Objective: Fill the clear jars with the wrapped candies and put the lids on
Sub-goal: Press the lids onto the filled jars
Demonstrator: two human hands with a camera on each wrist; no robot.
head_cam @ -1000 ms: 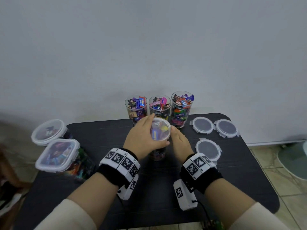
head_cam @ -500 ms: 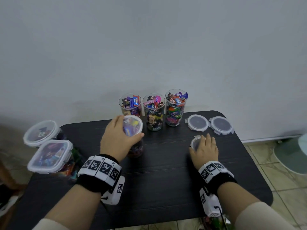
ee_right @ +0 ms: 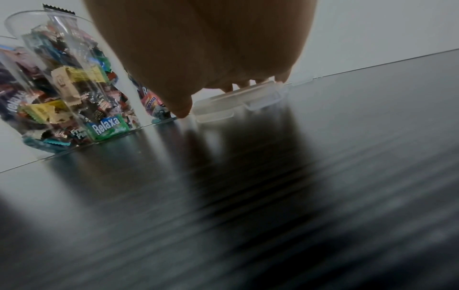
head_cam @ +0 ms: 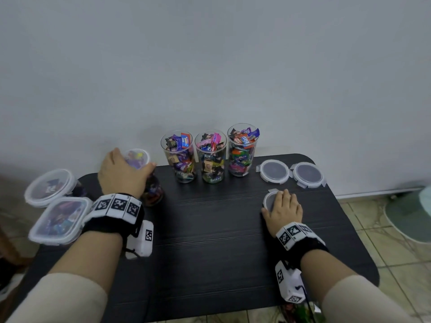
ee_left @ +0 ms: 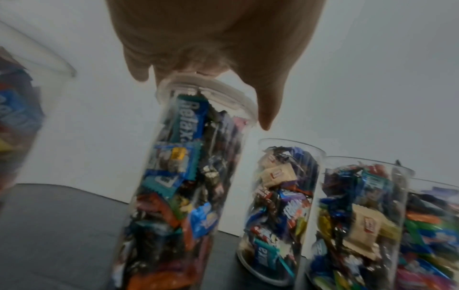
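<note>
At left of centre in the head view, the left hand (head_cam: 121, 173) gripped, from above, the white-rimmed lid of a tall clear candy-filled jar (head_cam: 152, 191) on the black table (head_cam: 210, 241), apparently setting this capped jar aside beside three uncapped clear jars of wrapped candies (head_cam: 211, 157). At right, the right hand (head_cam: 283, 209) lay with spread fingers on a round translucent lid (head_cam: 268, 201), seemingly to collect it for the next jar; two more round lids (head_cam: 291, 172) waited beyond.

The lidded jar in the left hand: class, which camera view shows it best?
The left wrist view: the lidded jar fills it, lid and candies clear. The head view shows the left hand covering much of it; the right wrist view doesn't show it.
</note>
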